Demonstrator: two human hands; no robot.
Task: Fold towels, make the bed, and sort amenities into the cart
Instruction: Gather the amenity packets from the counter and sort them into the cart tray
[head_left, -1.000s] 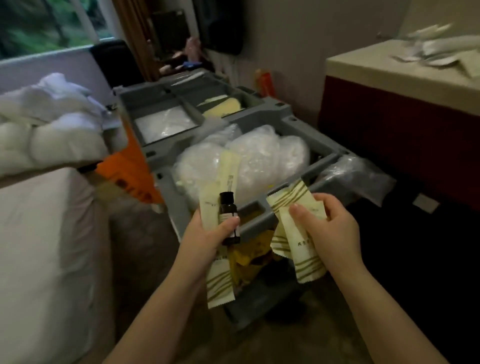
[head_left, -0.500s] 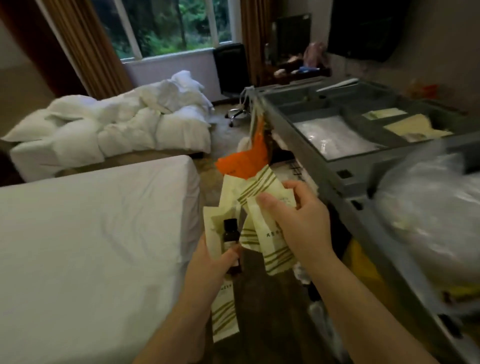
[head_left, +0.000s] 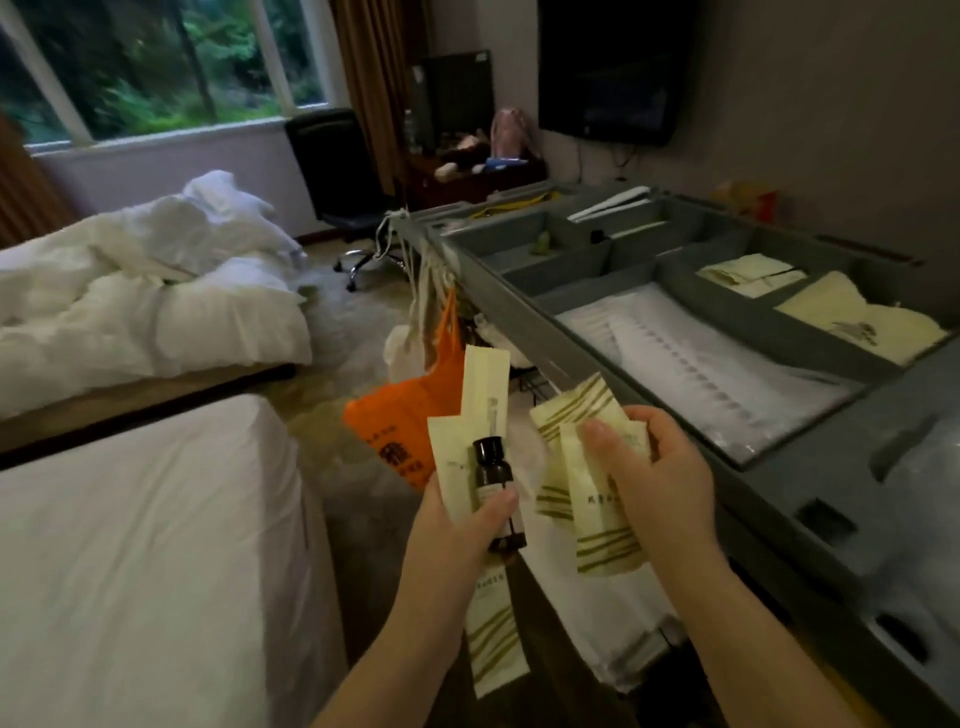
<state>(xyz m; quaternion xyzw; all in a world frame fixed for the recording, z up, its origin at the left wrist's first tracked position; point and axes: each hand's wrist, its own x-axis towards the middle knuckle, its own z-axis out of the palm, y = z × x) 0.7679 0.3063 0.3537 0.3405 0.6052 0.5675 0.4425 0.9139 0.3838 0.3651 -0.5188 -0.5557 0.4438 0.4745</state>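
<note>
My left hand (head_left: 457, 535) grips a small dark bottle (head_left: 493, 483) together with long cream amenity packets (head_left: 483, 395), thumb pressed across the bottle. My right hand (head_left: 660, 478) pinches two cream packets with olive stripes (head_left: 587, 467) just left of the grey cart (head_left: 519, 332). The cart's top tray has compartments: clear-wrapped white items (head_left: 696, 374) in the large one, cream packets (head_left: 748, 273) and a cream folded cloth (head_left: 857, 322) in those behind.
A made white bed (head_left: 130, 545) fills the lower left. Behind it lies a second bed with a crumpled duvet (head_left: 145, 280). An orange bag (head_left: 410, 415) hangs off the cart's end. An office chair (head_left: 337, 171), desk and wall TV (head_left: 613, 67) stand at the back.
My view has swung left from over the cart's bagged items toward the beds, then steadied. Both hands keep their packets and bottle, now held beside the cart's long edge.
</note>
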